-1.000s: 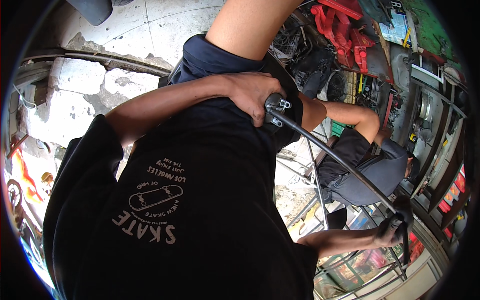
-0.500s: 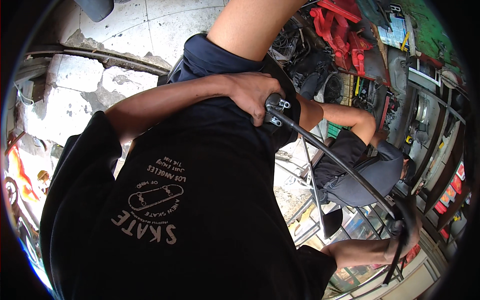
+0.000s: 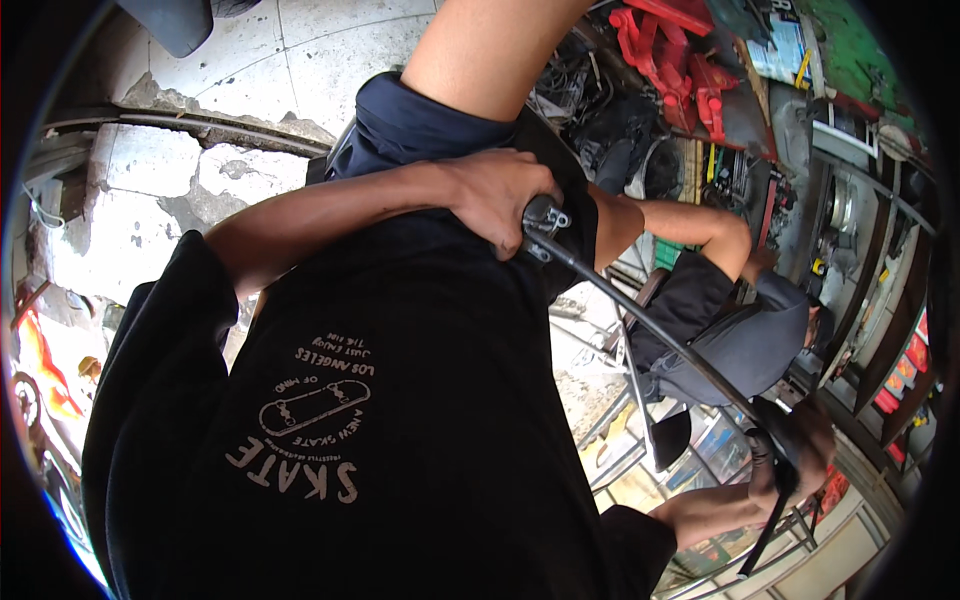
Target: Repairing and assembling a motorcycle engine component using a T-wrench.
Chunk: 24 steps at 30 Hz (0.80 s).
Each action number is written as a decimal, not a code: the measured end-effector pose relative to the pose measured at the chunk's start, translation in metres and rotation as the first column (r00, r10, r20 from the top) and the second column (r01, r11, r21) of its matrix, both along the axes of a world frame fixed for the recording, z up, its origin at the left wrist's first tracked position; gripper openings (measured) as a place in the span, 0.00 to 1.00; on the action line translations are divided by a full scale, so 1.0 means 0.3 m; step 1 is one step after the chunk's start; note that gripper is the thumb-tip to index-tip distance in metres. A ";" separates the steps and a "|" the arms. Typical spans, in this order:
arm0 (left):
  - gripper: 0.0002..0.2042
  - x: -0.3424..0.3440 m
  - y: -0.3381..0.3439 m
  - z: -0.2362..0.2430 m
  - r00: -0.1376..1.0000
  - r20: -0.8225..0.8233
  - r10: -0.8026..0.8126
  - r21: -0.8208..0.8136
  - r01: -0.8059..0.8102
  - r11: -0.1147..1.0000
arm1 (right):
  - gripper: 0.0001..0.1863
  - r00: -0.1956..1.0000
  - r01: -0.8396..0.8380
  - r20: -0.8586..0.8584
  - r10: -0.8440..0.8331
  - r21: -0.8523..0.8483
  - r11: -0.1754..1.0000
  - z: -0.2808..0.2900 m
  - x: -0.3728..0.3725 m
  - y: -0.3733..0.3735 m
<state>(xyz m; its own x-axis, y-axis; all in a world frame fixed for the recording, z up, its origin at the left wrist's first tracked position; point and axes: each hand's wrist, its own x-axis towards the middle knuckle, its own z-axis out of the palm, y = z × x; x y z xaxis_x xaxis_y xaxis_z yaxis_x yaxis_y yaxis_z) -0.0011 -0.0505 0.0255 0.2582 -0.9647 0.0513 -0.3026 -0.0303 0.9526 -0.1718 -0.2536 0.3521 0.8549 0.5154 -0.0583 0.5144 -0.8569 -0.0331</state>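
A long black rod (image 3: 655,325) runs slantwise from my lap toward the lower right. Its near end has a rounded dark head with small shiny metal lugs (image 3: 557,218). My left hand (image 3: 497,200) is closed around that head, its palm and part of the fingers hidden. At the far end my right hand (image 3: 800,455) grips the rod, with a dark bent strip or hose (image 3: 765,540) hanging below it. The right fingers are partly blurred and shadowed, and how the strip joins the rod cannot be made out.
Another person (image 3: 745,345) in a grey top crouches at the right. Red metal stands (image 3: 690,75) and tangled parts lie at the upper right. A glass-paned case (image 3: 720,455) stands beyond my right forearm. Cracked pale tiles (image 3: 150,170) cover the floor at left.
My right hand and the far end of the rod have shifted slightly left, and the hanging strip has swung left with them. My left hand keeps its hold and moves only a little.
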 end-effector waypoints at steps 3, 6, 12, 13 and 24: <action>0.20 -0.010 0.019 0.015 0.997 -0.071 -0.043 0.046 0.047 0.998 | 0.15 0.982 0.139 0.148 -0.119 -0.132 0.981 -0.008 0.013 0.088; 0.20 -0.028 0.007 0.004 0.999 -0.018 -0.037 0.015 0.037 0.999 | 0.14 0.985 -0.039 -0.174 0.008 -0.173 0.984 0.057 0.049 0.013; 0.24 -0.013 -0.012 -0.001 0.997 0.005 0.079 0.047 -0.079 0.996 | 0.14 0.975 0.161 0.157 -0.160 0.001 0.987 -0.029 0.054 0.017; 0.25 -0.015 -0.010 0.004 0.998 -0.015 0.064 0.059 -0.063 0.996 | 0.13 0.975 0.176 0.136 -0.177 0.024 0.984 -0.031 0.049 -0.011; 0.25 -0.016 -0.011 0.025 0.997 0.061 0.045 0.115 -0.051 0.992 | 0.14 0.993 0.029 0.118 -0.027 -0.018 0.999 -0.081 0.011 -0.061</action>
